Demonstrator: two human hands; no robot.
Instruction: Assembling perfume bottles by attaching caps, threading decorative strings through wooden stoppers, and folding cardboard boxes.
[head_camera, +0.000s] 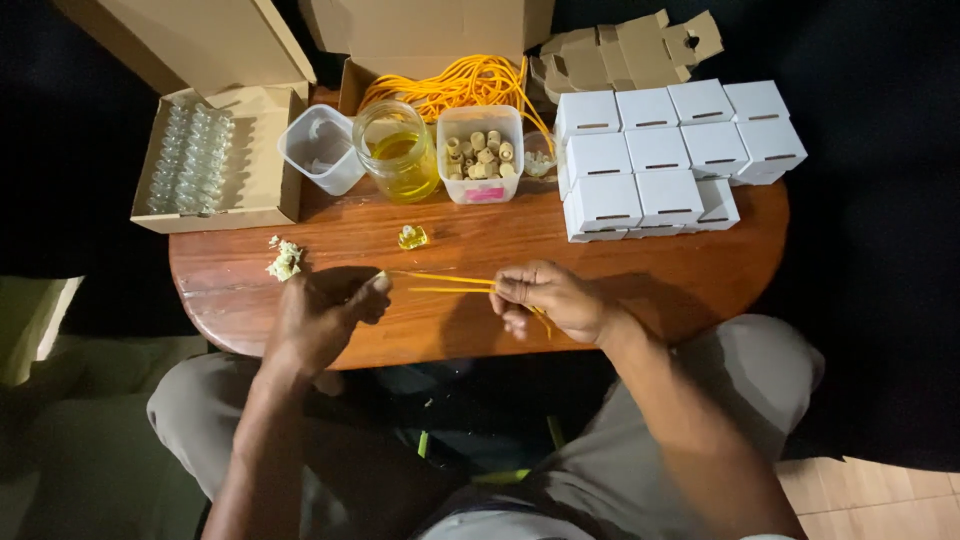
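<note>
On the oval wooden table, a cardboard box of small glass vials sits far left; right of it stand a square plastic cup, a glass jar of yellow liquid, and a tub of corks. White folded cartons cluster at right. Yellow cords lie behind the tub.

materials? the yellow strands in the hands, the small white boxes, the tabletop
Thin yellow strands, stretched between left hand and right hand: probably plastic or coated cord; smooth, uniform colour, hard to confirm. Small white square boxes: likely matte card, with folded edges and slot tabs. Oval reddish-brown tabletop: looks like varnished wood, visible grain and a soft sheen.
</note>
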